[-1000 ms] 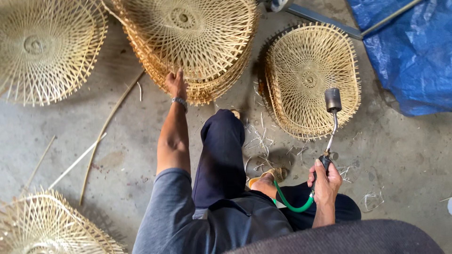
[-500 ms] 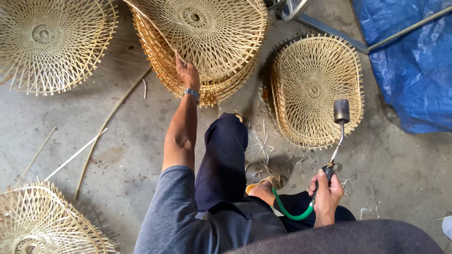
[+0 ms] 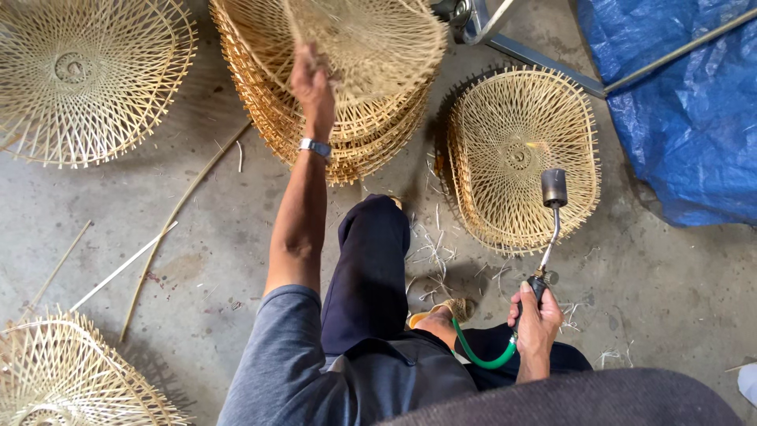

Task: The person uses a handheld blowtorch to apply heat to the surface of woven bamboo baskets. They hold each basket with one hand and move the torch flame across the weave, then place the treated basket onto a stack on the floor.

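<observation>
My left hand point(image 3: 311, 83) reaches forward and grips the rim of the top woven bamboo basket point(image 3: 371, 39), which is lifted and tilted above a stack of the same baskets point(image 3: 347, 134). A watch sits on that wrist. My right hand point(image 3: 536, 315) is closed on the handle of a gas torch point(image 3: 552, 189) with a green hose point(image 3: 481, 359). The torch's metal head points over a single oval woven basket point(image 3: 520, 154) lying on the concrete floor to the right of my bent knee.
More woven baskets lie at the top left point(image 3: 87, 75) and bottom left point(image 3: 63, 379). Loose bamboo strips point(image 3: 165, 229) lie on the floor. A blue tarp point(image 3: 678, 102) and a metal frame point(image 3: 536, 55) are at the top right.
My left hand has reached further forward, taken the rim of the top basket and raised it off the stack. The right hand with the torch has stayed almost still.
</observation>
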